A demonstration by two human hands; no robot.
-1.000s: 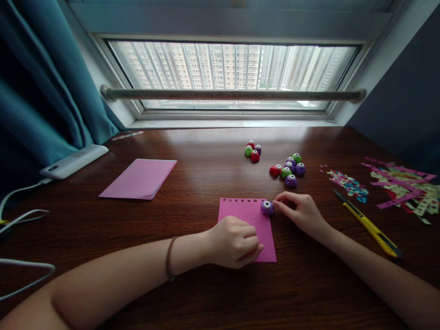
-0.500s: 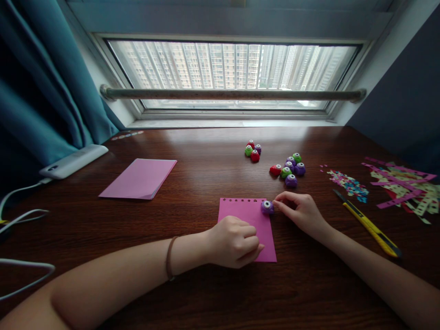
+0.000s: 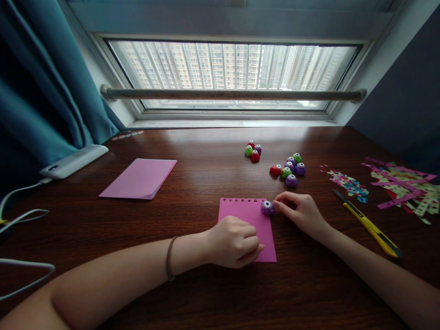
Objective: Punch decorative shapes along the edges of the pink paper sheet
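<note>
Two bare hands at work on a dark wood-grained worktop [image 3: 192,192] before a window [image 3: 213,68]. The left hand [image 3: 237,243] lay curled in a loose fist over the lower part of a pink sheet [image 3: 242,211]; whether anything was enclosed by it could not be told. A brown band [image 3: 168,259] encircled the left wrist. The right hand [image 3: 300,211] had its thumb and forefinger together at the tips, against the right side of a purple punch [image 3: 267,208]; whether a thin piece was pinched between them could not be told. This punch, marked with a dark star on its white top, sat upright at the sheet's upper right corner. Star-shaped holes [image 3: 242,200] ran in a row along the upper edge, to the left of the punch.

Beyond the sheet stood two clusters: a nearer group of seven red, green and purple punches [image 3: 291,181] and a farther group of four [image 3: 255,156]. To the right lay a yellow cutter [image 3: 369,227], a scatter of coloured confetti [image 3: 349,184] and a heap of paper strips [image 3: 409,183]. To the left lay a stack of pink paper [image 3: 139,179] and, near the curtain [image 3: 51,87], a white device [image 3: 75,162] with a cable attached.
</note>
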